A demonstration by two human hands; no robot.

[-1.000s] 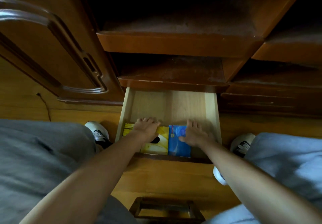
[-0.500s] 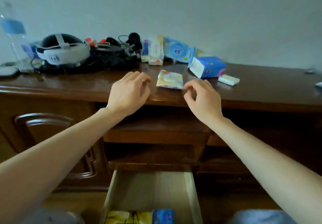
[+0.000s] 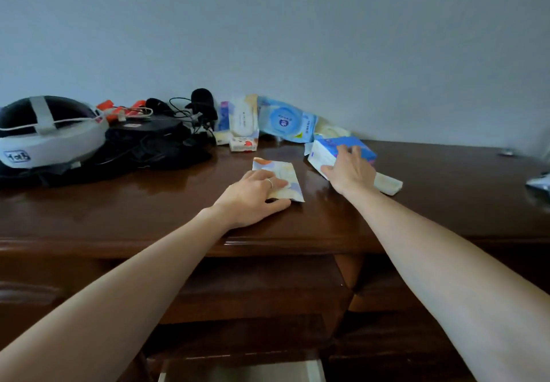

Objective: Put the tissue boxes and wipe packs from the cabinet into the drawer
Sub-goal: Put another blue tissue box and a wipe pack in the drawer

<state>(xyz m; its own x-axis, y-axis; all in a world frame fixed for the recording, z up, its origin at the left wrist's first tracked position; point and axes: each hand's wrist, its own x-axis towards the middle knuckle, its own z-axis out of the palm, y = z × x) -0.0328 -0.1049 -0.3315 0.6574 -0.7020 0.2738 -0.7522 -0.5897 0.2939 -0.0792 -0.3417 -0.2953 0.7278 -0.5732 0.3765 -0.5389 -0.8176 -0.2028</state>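
Dim, flat, bluish light here, soft all over. A faint sheen glints on the cabinet top (image 3: pixel 297 221); the shelves (image 3: pixel 253 292) beneath sink into shadow. Wide-angle bending at the edges, slight blur throughout.

A home room: a polished wooden cabinet (image 3: pixel 119 212) against a plain wall (image 3: pixel 297 39), cluttered with a headset (image 3: pixel 50 137).
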